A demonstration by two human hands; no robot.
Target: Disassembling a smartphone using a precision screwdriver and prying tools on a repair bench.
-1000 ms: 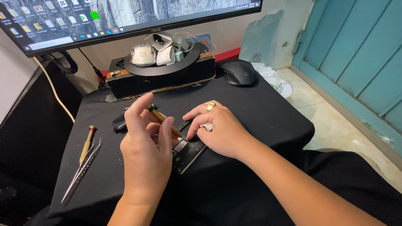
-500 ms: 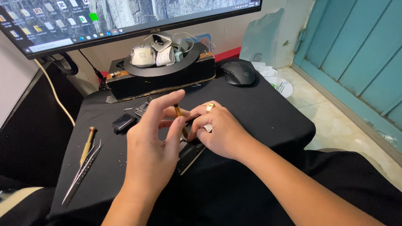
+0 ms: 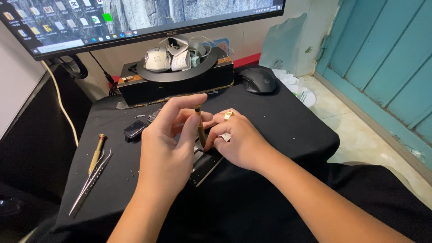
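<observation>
My left hand (image 3: 168, 144) holds a small brass-handled screwdriver (image 3: 200, 126) upright between thumb and fingers, tip down on a dark flat device (image 3: 204, 166) lying on the black cloth. My right hand (image 3: 238, 139), with a gold ring on one finger, presses down on the same device just right of the screwdriver. Most of the device is hidden under both hands.
A second brass screwdriver (image 3: 96, 153) and metal tweezers (image 3: 90, 182) lie at the left. A small black part (image 3: 134, 129) sits beside my left hand. Behind stand a monitor (image 3: 135, 18), a black box (image 3: 175, 83) holding small white items, and a black mouse (image 3: 257, 80).
My left hand has turned the screwdriver from slanted to upright and brought it closer to my right hand. My right hand stays on the device.
</observation>
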